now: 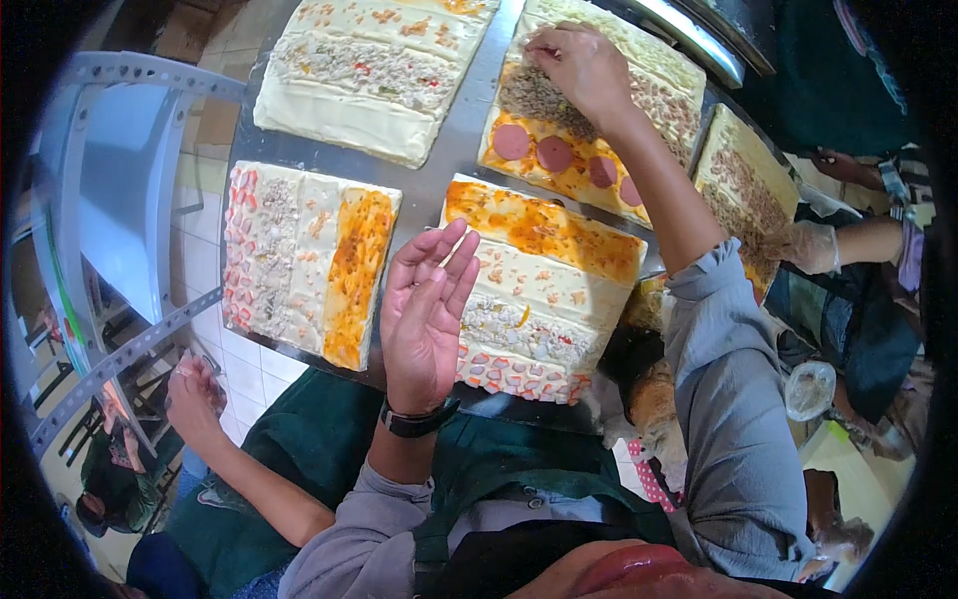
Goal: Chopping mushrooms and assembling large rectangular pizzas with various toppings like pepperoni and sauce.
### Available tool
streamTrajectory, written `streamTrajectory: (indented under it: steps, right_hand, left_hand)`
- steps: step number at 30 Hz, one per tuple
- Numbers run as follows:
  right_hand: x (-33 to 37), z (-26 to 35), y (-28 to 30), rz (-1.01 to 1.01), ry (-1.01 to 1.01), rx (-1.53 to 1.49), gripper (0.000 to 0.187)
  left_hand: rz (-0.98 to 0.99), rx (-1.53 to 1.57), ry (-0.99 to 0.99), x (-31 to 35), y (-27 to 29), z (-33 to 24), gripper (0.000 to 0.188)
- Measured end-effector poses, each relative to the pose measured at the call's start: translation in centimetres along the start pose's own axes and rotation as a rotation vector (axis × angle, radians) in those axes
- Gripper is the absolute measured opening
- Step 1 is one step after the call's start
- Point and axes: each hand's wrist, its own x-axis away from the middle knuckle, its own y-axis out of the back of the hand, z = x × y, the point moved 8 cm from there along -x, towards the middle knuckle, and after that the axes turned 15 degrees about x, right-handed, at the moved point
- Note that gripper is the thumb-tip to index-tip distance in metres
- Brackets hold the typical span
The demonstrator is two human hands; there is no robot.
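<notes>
My right hand (pixel 579 65) reaches over the far sheet of dough (pixel 559 12), its fingertips pinched together above a band of brown minced filling (pixel 544 100). What the fingers hold, if anything, is hidden. Round pink sausage slices (pixel 555 154) lie along that sheet's near edge on orange sauce. My left hand (pixel 429 309), with a dark band at its wrist, is palm up with the fingers stretched and slightly bent. Nothing clearly shows in it. It hovers between the near middle sheet (pixel 547 280), striped with orange sauce, shredded filling and red-white pieces, and the near left sheet (pixel 309 260).
Another topped sheet (pixel 374 75) lies far left on the metal table (pixel 419 190). At the right, a co-worker's gloved hand (pixel 808 248) touches a sheet with brown filling (pixel 746 185). Another person's hand (pixel 195 394) is at the left, near a perforated metal frame (pixel 130 70).
</notes>
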Motion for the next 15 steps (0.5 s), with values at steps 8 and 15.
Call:
streamTrajectory:
  steps: [8, 15]
  right_hand:
    - [-0.1, 1.2, 0.4, -0.017, 0.059, 0.011, 0.014]
    - [-1.7, -0.6, 0.2, -0.117, 0.013, 0.019, 0.016]
  left_hand:
    - [0.005, 0.03, -0.029, -0.4, 0.6, -1.2, 0.036]
    - [-0.013, 0.042, -0.047, -0.6, 1.1, -1.9, 0.036]
